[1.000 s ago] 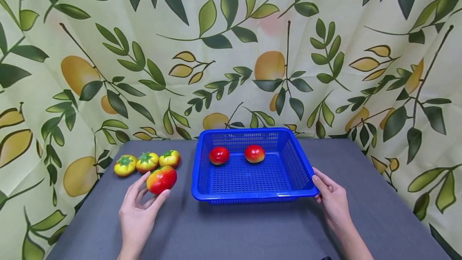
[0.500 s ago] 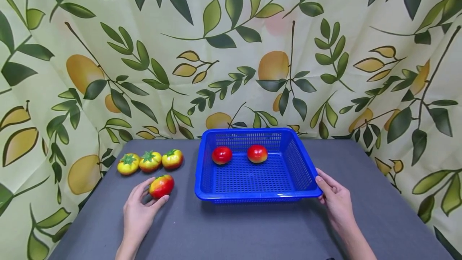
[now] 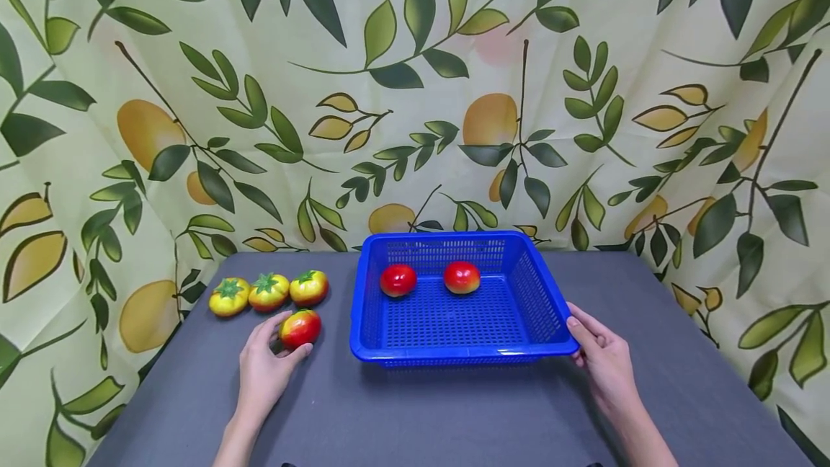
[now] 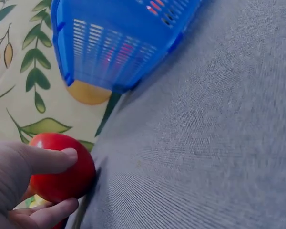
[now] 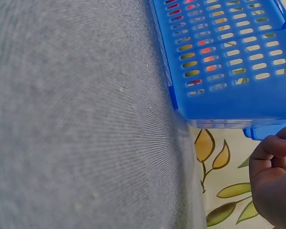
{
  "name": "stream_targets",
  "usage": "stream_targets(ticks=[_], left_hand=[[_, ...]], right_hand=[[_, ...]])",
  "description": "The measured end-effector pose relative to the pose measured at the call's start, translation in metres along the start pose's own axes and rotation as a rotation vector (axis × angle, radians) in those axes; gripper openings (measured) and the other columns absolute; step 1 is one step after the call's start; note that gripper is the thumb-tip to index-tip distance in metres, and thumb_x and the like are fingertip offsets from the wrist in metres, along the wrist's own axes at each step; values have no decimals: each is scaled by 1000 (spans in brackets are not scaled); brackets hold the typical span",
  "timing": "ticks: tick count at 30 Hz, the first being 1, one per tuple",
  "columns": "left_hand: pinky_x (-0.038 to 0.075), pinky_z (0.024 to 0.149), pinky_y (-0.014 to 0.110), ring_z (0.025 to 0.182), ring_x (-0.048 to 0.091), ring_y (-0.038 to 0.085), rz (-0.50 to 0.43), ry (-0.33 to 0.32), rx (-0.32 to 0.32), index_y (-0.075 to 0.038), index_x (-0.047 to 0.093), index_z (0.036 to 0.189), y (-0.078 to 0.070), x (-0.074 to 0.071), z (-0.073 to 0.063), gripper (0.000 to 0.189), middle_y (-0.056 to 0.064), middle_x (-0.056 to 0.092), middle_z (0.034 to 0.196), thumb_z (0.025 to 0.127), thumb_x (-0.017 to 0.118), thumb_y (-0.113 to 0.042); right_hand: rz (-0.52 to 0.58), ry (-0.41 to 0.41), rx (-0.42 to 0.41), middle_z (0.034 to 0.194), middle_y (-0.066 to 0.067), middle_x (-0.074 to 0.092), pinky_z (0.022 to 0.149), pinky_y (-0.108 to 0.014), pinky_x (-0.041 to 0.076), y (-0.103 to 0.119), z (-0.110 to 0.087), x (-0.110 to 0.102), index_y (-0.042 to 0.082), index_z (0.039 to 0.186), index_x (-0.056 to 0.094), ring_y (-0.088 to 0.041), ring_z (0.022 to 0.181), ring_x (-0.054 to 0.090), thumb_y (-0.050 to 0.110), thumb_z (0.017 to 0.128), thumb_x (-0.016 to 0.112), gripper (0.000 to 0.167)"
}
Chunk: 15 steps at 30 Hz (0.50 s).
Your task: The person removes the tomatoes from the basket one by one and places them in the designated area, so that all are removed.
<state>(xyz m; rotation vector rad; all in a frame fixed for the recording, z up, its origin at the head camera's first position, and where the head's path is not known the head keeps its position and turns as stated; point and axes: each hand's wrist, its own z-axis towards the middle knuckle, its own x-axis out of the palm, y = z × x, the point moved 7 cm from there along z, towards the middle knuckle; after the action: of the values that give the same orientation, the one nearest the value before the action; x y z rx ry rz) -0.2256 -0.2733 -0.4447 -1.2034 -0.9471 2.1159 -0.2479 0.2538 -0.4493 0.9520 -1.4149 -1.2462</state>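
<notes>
My left hand holds a glossy red-and-yellow tomato between thumb and fingers, low over the table on the left. In the left wrist view the tomato shows its red side, with the thumb across it and its lower edge right at the cloth. Just behind it sit three yellow-and-red tomatoes in a row, green leafy tops showing. My right hand pinches the near right corner of a blue plastic basket. Inside the basket lie two red tomatoes, apart from each other near the back.
A grey cloth covers the table. Behind it hangs a curtain printed with leaves and orange fruit, which also closes in both sides. The basket's perforated side wall fills the upper right of the right wrist view.
My left hand has lowered the tomato toward the table, then shifted it slightly right and back, nearer the row. My right hand still grips the basket, which stays in place.
</notes>
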Motion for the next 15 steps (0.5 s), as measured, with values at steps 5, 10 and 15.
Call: stream_targets(ticks=[5,10,15], left_hand=[[56,76,37,104,65,32,-35,-63,-32,-8,66,123,3,0,-5,55,12,63,118,75,88,-20],[54,78,32,99,68,25,-60,-127,-6,-7,70,117,2,-1,-6,46,10,70,112,77,86,-23],[54,80,42,102,66,30,-52,-104,2,-4,65,122,1,-1,-8,49,15,66,118,78,85,-15]], right_hand=[[5,8,-6,80,0,69,47,-17,45,1,-1,-1,11,126,67,-4,52,51,22,95,67,33],[-11,12,4,77,0,67,48,-18,45,1,-1,-3,10,129,65,-5,52,51,24,95,68,37],[-17,23,10,75,0,66,48,-19,46,-1,0,-1,9,131,63,-5,53,51,24,95,67,39]])
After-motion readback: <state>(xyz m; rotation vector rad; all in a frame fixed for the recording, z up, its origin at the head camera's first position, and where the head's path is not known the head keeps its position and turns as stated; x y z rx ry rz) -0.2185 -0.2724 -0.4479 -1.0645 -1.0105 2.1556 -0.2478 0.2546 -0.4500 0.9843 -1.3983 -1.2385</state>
